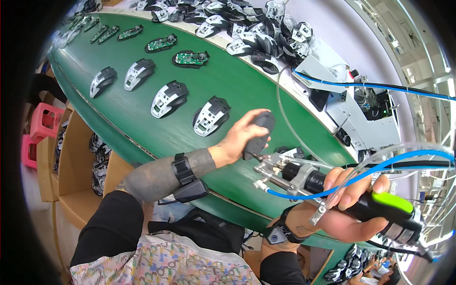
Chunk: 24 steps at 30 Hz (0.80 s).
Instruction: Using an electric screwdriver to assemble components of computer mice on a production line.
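My left hand (240, 137) is wrapped around a dark computer mouse (262, 134), its smooth dark side showing. My right hand (349, 204) grips a black power screwdriver (311, 181) with a bright green section on its handle and a blue hose along it. The screwdriver's metal tip (259, 156) meets the lower end of the mouse; whether it touches a screw is too small to tell. Beyond the tip, partly hidden by the tool, another mouse shell (290, 153) lies on the green belt (242, 175).
Grey-and-white mouse shells (211, 116) stand in a row left of my hand, with green circuit boards in black bases (191, 59) behind. A heap of shells (256, 38) lines the far ledge. A white machine (363, 114) stands at right. Cardboard boxes (78, 175) and pink stools (45, 121) are at left.
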Tool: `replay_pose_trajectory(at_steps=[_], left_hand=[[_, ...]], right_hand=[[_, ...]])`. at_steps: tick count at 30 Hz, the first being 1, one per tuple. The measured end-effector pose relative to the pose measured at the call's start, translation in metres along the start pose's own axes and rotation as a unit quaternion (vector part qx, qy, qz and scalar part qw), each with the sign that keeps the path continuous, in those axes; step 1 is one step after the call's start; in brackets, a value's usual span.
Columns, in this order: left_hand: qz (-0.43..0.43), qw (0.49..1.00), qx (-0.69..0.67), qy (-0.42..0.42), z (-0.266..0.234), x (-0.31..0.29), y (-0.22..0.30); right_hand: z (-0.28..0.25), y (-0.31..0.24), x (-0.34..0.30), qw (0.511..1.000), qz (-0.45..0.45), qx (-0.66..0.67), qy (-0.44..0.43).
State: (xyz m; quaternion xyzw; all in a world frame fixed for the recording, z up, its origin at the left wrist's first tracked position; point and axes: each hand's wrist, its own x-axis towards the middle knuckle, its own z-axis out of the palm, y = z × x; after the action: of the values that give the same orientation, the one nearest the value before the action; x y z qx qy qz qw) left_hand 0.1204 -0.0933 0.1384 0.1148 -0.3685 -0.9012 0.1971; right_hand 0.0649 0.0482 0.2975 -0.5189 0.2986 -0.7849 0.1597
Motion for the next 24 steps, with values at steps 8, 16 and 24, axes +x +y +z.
replay_pose_trajectory(at_steps=[8,16,24], left_hand=[[0.243,0.785,0.557,0.123,-0.017,0.005,0.058],[0.162,0.576,0.800,0.052,-0.049,-0.033,0.052],[0.273,0.611,0.741,0.060,-0.084,0.019,0.146]], right_hand=[[-0.015,-0.023,0.019,0.983,0.126,-0.092,0.098],[-0.016,-0.039,0.029,0.986,0.091,-0.085,0.115],[-0.011,-0.041,0.029,0.977,0.078,-0.155,0.125]])
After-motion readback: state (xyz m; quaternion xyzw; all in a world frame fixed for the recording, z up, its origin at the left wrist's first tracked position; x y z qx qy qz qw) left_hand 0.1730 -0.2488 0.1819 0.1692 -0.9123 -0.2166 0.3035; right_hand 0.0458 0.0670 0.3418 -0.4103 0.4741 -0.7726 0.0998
